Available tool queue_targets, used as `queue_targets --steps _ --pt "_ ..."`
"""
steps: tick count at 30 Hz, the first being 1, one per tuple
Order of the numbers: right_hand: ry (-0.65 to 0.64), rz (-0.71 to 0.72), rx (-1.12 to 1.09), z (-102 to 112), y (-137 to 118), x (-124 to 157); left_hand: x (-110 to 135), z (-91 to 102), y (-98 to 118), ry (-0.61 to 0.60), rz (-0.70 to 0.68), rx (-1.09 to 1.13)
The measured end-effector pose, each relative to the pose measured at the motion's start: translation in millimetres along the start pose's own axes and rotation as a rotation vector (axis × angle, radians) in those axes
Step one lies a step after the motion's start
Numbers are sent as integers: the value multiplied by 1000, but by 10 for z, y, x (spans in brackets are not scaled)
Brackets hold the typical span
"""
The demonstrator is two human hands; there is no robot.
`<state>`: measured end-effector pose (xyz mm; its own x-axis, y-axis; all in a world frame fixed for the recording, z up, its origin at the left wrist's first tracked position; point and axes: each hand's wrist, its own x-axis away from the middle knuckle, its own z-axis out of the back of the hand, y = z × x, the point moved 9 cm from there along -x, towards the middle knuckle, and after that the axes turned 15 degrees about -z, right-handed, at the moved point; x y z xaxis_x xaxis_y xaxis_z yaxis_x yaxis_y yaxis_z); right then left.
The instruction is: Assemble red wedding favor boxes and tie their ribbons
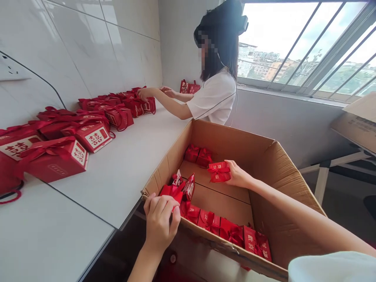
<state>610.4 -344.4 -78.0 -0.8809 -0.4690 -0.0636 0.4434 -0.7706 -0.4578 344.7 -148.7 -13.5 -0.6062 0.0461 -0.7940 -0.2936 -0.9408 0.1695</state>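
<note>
My right hand (238, 175) is closed on a small red gift box (217, 177) with a ribbon bow, held inside a large open cardboard box (235, 131). Curled over the near left corner of that carton is my left hand (162, 217), gripping its rim. Just past those fingers lie a bright red gift box (170, 191) and tilted red boxes (188, 187). Along the carton's near wall runs a row of red gift boxes (209, 221). Two more red boxes (198, 155) sit in its far left corner, and the carton's bottom shows between the groups.
Left of the carton, a white counter (138, 143) holds many ribboned red boxes (95, 135) along the tiled wall. A co-worker (217, 94) in a white shirt reaches over its far end. Another carton (357, 121) rests on a frame at right, near the barred window.
</note>
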Motion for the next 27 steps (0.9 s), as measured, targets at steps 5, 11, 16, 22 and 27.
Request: queue_targets --steps 5,11,16,22,27 --pt "58 -4 -56 33 -278 -96 41 -3 -9 66 -2 47" --pt "158 233 -141 525 -1184 275 44 17 -31 127 34 61" --pt "178 370 -209 700 -1543 510 26 14 -3 69 -78 32" --pt "198 470 -151 745 -1678 681 28 1 -20 82 -73 27" --pt "194 430 -147 709 -1507 533 25 -14 -23 133 -11 30"
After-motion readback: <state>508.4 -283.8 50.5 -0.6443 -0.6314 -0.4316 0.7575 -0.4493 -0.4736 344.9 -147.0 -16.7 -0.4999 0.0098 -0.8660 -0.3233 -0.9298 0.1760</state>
